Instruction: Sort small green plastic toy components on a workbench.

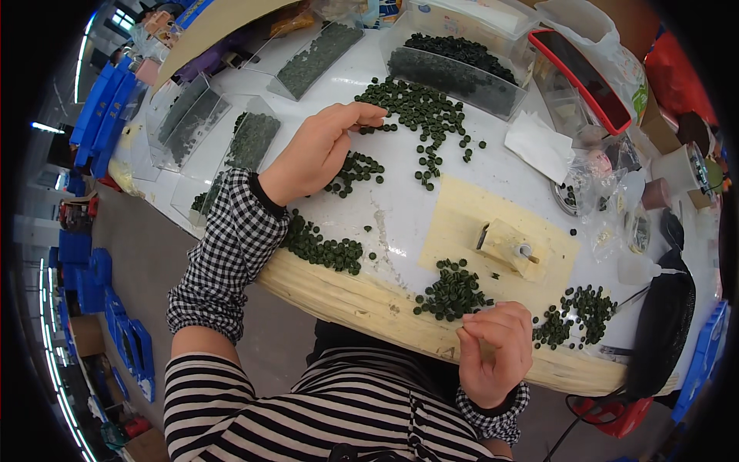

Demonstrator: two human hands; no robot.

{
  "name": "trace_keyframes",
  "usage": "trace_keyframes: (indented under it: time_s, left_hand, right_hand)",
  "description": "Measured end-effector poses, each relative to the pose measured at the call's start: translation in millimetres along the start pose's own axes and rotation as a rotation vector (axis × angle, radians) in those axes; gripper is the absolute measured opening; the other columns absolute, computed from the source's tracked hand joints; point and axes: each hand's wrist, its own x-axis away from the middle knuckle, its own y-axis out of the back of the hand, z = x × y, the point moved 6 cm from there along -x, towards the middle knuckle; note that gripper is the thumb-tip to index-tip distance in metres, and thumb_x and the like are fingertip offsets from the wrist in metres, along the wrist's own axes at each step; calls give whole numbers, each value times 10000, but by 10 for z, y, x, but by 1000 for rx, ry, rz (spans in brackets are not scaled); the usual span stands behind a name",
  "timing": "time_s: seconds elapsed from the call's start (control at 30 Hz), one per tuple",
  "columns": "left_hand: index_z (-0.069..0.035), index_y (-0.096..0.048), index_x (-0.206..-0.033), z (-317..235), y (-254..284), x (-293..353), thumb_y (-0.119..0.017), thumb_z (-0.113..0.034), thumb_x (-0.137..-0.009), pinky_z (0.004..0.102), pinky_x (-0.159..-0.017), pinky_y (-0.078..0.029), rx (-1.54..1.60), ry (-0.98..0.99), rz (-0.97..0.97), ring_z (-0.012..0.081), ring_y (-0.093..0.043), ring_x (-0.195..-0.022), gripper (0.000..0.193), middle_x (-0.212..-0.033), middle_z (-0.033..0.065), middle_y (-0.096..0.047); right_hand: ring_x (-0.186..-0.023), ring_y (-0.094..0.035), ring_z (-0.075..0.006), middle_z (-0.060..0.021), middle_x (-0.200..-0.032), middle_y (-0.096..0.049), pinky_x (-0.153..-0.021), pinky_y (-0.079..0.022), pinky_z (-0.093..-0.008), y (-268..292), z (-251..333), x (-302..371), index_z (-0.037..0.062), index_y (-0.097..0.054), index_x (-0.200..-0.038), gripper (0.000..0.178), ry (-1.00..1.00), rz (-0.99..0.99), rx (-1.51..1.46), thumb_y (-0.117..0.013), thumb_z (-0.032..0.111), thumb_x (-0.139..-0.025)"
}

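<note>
My left hand (314,152) reaches over the table with its fingers stretched out. The fingertips are at the left edge of a large heap of small dark green round pieces (419,108), perhaps touching a few. Under its wrist and beside it lie more such pieces (358,171). Near the front edge my right hand (499,348) is curled, thumb and forefinger tips together; whatever they may pinch is too small to make out. Just beyond those fingertips is a pile of green pieces (450,291). A small pale block fixture (508,248) stands on a yellow sheet (454,212).
Clear bins (319,60) of grey-green pieces stand at the left and back, including a larger bin (454,77). At the right are a red-framed phone (581,81), a white tissue (539,145), plastic bags (608,181) and a black cloth-wrapped object (663,323). Another pile (577,316) lies front right.
</note>
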Motion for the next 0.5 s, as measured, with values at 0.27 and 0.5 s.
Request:
trace_keyframes:
  time_s: [0.27, 0.5]
  left_hand:
    - [3, -545, -1347, 3, 39, -10, -327, 96, -923, 339, -1002, -466, 13, 16, -28, 239, -629, -1152, 486, -1238, 147, -660]
    - [-8, -554, -1350, 0, -43, -5, -335, 108, -905, 342, -1014, -461, 25, -49, 18, 239, -636, -1122, 509, -1199, 143, -674]
  right_hand:
    - [-762, -611, -269, -65, -824, -694, -738, -486, -393, -3, -3, 0, 58, -651, -880, 219, 3, -5, -1, -810, 19, -735]
    - [-761, -610, -271, -63, -827, -692, -744, -488, -396, -3, -8, 6, 60, -650, -885, 229, 2, 4, 2, -815, 21, -732]
